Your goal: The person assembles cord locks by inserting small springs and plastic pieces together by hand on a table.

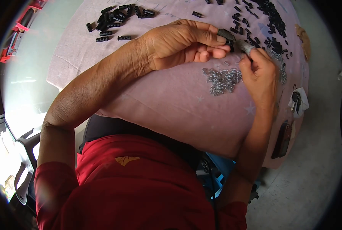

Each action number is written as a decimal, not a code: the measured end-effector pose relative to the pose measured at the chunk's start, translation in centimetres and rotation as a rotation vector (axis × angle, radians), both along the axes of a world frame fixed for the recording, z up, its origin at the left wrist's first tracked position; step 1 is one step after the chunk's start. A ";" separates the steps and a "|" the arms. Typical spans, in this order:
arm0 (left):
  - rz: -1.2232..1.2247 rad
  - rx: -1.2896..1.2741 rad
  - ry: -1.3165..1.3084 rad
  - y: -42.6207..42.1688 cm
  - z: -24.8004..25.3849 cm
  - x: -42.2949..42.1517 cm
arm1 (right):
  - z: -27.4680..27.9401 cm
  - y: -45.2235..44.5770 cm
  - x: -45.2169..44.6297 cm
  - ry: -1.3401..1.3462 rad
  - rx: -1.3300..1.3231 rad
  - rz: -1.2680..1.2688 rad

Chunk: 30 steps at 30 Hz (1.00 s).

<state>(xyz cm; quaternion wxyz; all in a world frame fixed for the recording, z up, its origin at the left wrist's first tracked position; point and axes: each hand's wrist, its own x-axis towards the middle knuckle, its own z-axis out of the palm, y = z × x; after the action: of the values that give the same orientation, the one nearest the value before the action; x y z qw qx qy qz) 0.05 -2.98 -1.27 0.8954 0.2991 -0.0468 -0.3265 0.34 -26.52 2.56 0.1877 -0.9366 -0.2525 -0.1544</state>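
Note:
My left hand (190, 40) is closed in a pinch above the pink cloth, with a small black plastic part (231, 45) between thumb and fingers. Dark material (225, 34) shows at its fingertips; I cannot tell whether it is a finger cover or part of the piece. Close by on the right, my right hand (259, 69) has thumb and index finger pressed together. A whitish-grey wrap (248, 48) shows at its fingertips, and whatever they pinch is too small to make out. Just below the hands lies a pile of small metal springs (221, 81).
Black cylindrical parts (113, 19) lie heaped at the upper left. More small black pieces (272, 17) spread across the upper right, beside other springs (282, 69). Keys (296, 99) on white paper and a phone (282, 140) lie near the right edge of the pink-covered table (159, 96).

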 end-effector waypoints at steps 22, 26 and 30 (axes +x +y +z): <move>0.014 0.000 0.015 -0.7 0.4 -0.5 | 0.4 2.1 -1.6 0.402 0.905 0.095; 0.044 0.055 -0.020 -0.7 0.8 -0.7 | 0.6 2.5 -2.0 0.339 0.888 0.116; 0.026 0.087 -0.039 -0.6 0.4 -0.6 | 0.9 2.8 -2.4 0.286 0.842 0.122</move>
<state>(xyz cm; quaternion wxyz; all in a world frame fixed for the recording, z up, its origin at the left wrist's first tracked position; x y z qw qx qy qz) -0.56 -3.60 -0.83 0.8846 0.3449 -0.0462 -0.3106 -2.06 -23.70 3.41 0.5943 -0.7739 -0.1938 -0.1013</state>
